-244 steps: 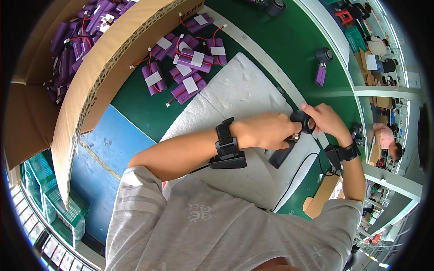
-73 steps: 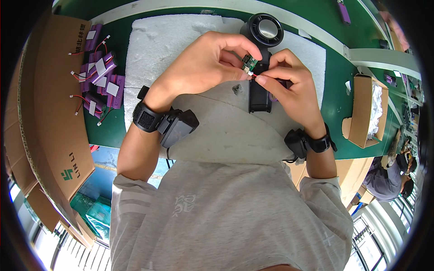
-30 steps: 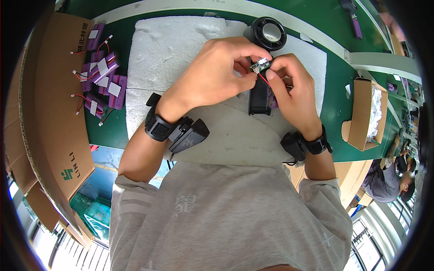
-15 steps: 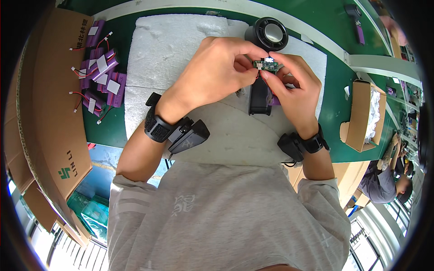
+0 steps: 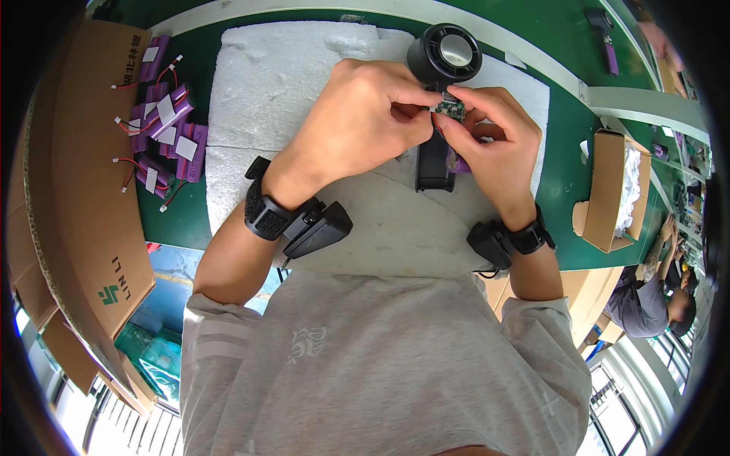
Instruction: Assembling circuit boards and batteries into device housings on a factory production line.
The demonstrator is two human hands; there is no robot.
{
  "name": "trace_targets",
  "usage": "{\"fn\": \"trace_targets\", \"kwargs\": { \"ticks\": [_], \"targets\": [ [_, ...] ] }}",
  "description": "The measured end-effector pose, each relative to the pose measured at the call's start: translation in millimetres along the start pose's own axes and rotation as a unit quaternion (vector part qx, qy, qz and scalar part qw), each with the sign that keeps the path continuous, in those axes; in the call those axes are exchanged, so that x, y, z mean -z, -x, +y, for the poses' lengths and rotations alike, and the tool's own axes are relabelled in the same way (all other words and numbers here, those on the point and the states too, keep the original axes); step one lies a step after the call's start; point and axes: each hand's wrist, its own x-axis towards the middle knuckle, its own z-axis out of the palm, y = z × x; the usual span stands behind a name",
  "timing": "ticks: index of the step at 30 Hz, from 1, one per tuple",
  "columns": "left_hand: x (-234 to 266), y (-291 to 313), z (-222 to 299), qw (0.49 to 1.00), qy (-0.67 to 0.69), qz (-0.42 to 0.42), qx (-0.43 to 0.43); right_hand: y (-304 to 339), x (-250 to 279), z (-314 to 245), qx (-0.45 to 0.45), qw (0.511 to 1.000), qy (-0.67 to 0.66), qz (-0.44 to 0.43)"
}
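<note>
Pinching the left end of a small green circuit board (image 5: 449, 110) between thumb and forefinger of the left hand (image 5: 376, 114), and gripping its right side with thumb and fingertips of the right hand (image 5: 496, 137). Holding it over the neck of a black handheld fan (image 5: 430, 163), laid on a white foam sheet (image 5: 281, 72) on the green surface (image 5: 182, 216). Cannot tell whether touching the fan or just above it. Note a red wire (image 5: 436, 126) beside the right thumb, partly hidden, and a purple battery cell (image 5: 458, 162) just beside the fan's handle, mostly behind the right hand.

To do this well, probably best to hold by the edges, keeping skin off the soldered parts. Steady with the left hand; make fine shifts with the right. Leave slack in the wire, avoiding any tug at its joint. Square up before pressing, then press lightly and evenly.

As for writing: find dark characters (image 5: 135, 59) high on the big cardboard box (image 5: 76, 190) at left, with a green emblem (image 5: 109, 294) and lettering lower down. See white labels (image 5: 166, 110) on purple battery packs (image 5: 198, 144), with no print readable. Cannot read anything on the board or fan.
</note>
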Motion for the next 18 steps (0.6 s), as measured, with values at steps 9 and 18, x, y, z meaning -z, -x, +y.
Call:
{"fn": "trace_targets", "kwargs": {
  "ticks": [9, 18],
  "targets": [
    [1.9, -1.0, -0.4, 1.000, -0.007, -0.012, -0.002, -1.1, 0.4, -0.1, 0.003, 1.000, -0.008, -0.009],
    [0.5, -1.0, -3.0, 1.000, -0.007, -0.008, -0.003, -2.0, 0.7, -1.4, -0.022, 0.999, -0.017, -0.017]
  ]
}}
